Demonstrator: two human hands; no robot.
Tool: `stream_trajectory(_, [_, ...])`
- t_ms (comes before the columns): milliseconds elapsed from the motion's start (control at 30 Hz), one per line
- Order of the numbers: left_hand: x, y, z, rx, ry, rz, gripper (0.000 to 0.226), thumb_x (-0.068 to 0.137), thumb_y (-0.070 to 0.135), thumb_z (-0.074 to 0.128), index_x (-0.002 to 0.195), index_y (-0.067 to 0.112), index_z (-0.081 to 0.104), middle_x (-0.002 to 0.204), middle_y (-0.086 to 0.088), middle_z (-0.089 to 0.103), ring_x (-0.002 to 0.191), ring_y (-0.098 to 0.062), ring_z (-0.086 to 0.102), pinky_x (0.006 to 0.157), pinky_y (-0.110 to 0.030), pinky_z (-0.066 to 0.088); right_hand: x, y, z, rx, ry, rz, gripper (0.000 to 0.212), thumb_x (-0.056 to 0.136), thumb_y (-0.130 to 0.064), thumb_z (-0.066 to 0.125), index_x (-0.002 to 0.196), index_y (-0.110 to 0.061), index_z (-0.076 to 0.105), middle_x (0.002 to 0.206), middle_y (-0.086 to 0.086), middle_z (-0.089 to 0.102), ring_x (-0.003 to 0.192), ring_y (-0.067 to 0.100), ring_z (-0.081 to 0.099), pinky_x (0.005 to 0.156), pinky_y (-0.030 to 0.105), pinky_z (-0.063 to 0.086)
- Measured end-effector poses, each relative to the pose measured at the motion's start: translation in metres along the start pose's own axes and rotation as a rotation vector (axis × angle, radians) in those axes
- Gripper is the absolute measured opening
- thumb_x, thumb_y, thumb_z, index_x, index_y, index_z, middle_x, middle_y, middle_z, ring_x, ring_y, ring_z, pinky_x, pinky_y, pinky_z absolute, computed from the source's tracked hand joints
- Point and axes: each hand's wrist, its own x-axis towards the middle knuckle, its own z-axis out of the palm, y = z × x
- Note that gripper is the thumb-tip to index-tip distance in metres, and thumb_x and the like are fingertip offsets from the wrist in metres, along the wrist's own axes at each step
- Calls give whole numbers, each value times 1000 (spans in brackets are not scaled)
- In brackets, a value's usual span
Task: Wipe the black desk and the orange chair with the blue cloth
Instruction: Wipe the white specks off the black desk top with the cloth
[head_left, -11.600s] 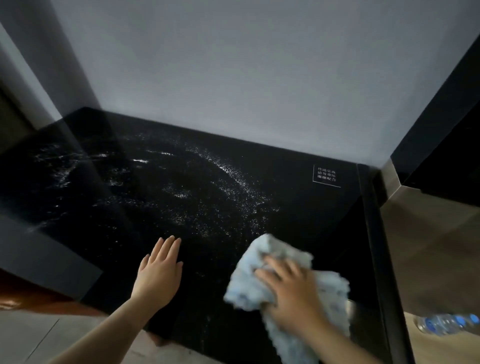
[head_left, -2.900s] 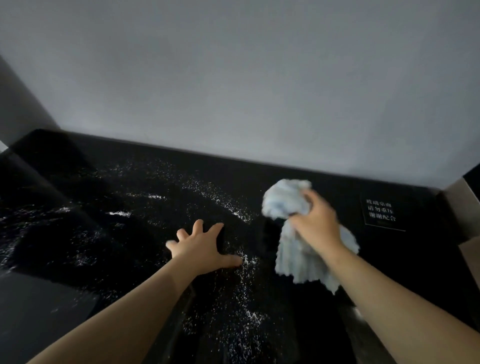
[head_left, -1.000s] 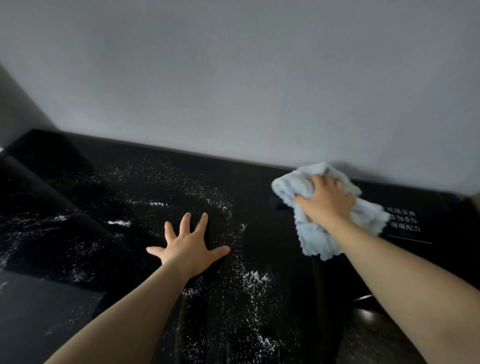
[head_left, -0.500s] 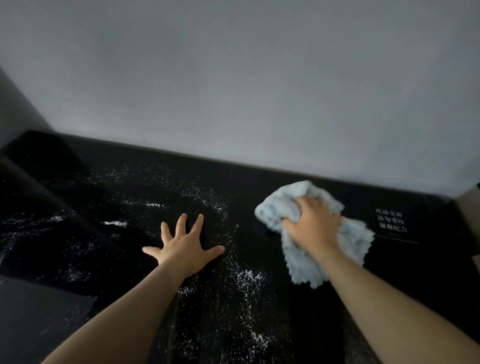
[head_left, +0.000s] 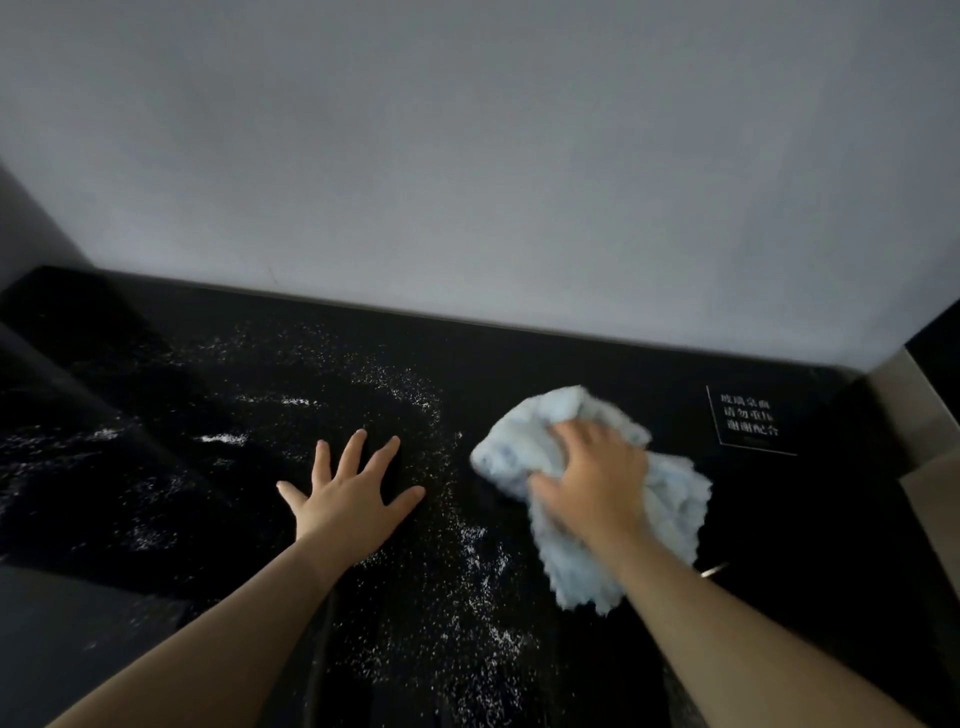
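The glossy black desk (head_left: 519, 364) fills the lower half of the view and is speckled with white dust, thickest in the middle and at the left. My right hand (head_left: 592, 483) grips the bunched pale blue cloth (head_left: 670, 525) and presses it on the desk right of centre. Flat on the desk to its left lies my left hand (head_left: 350, 499), fingers spread, touching nothing else. The orange chair is not in view.
A grey wall (head_left: 467, 156) rises straight from the desk's back edge. A small label with white characters (head_left: 748, 421) sits on the desk at the back right. The desk's right end meets a beige surface (head_left: 930, 499).
My right hand has pulled the cloth back from the wall toward me and a little to the left. My left hand has stayed planted in about the same place.
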Motion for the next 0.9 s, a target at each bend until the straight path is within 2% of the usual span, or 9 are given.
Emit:
stream_trajectory(133, [-6, 1, 0, -1, 16, 11, 68, 85, 71, 32, 144, 50, 6, 158, 11, -5, 144, -28, -12, 108, -67, 5, -49, -16, 3, 117, -81, -429, 41, 60, -54, 54, 91, -27, 61, 89, -8, 62, 85, 21, 59, 74, 44, 48])
stream_trajectory(167, [-9, 0, 1, 2, 13, 23, 67, 86, 70, 32, 144, 50, 6, 158, 11, -4, 145, -27, -11, 109, -66, 5, -43, -6, -1, 117, -67, -390, 40, 61, -47, 58, 94, -25, 62, 91, -6, 63, 88, 23, 60, 77, 44, 47])
stream_trajectory(300, [-31, -5, 10, 31, 32, 69, 66, 88, 67, 32, 145, 47, 6, 158, 11, -2, 145, -23, -9, 111, -61, 6, -15, 35, -17, -43, 15, 176, 53, 78, -37, 62, 126, -22, 48, 118, 1, 59, 110, 27, 53, 88, 43, 40])
stream_trajectory(367, [-41, -4, 14, 30, 38, 76, 65, 89, 65, 31, 146, 46, 7, 158, 11, -2, 145, -23, -8, 112, -60, 6, -23, 25, -16, -88, 0, 231, 57, 80, -42, 60, 131, -23, 42, 124, 1, 56, 114, 26, 50, 89, 44, 37])
stream_trajectory(500, [-57, 0, 14, 37, 27, 78, 63, 91, 61, 32, 147, 44, 8, 158, 10, -1, 146, -22, -6, 114, -55, 8, -83, -29, -2, 64, -15, -160, 53, 64, -54, 47, 107, -25, 57, 97, -7, 64, 90, 21, 60, 77, 41, 42])
stream_trajectory(567, [-66, -1, 15, 45, 17, 90, 62, 92, 59, 32, 147, 44, 9, 158, 10, -1, 146, -22, -5, 115, -53, 9, -91, -26, -3, 115, -89, -311, 52, 62, -51, 45, 109, -30, 54, 99, -10, 63, 93, 17, 58, 79, 38, 40])
stream_trajectory(633, [-76, -3, 16, 45, 7, 108, 62, 93, 58, 32, 147, 43, 8, 158, 9, -1, 146, -22, -6, 116, -52, 7, -73, 2, -11, 78, -84, -187, 47, 69, -39, 54, 114, -28, 54, 105, -5, 62, 99, 21, 58, 79, 35, 40])
stream_trajectory(767, [-90, -6, 21, 33, -16, 122, 61, 94, 58, 30, 148, 42, 5, 158, 9, -3, 146, -22, -8, 116, -51, 4, -49, 61, -34, -58, 113, 284, 46, 77, -30, 66, 117, -10, 55, 113, 11, 62, 104, 33, 56, 77, 41, 42])
stream_trajectory(900, [-94, -4, 23, 27, 4, 116, 61, 95, 57, 30, 148, 41, 6, 158, 8, -2, 146, -22, -7, 116, -51, 5, -72, 25, -22, -87, 37, 257, 53, 73, -40, 67, 118, -16, 52, 112, 5, 61, 107, 29, 55, 83, 44, 41])
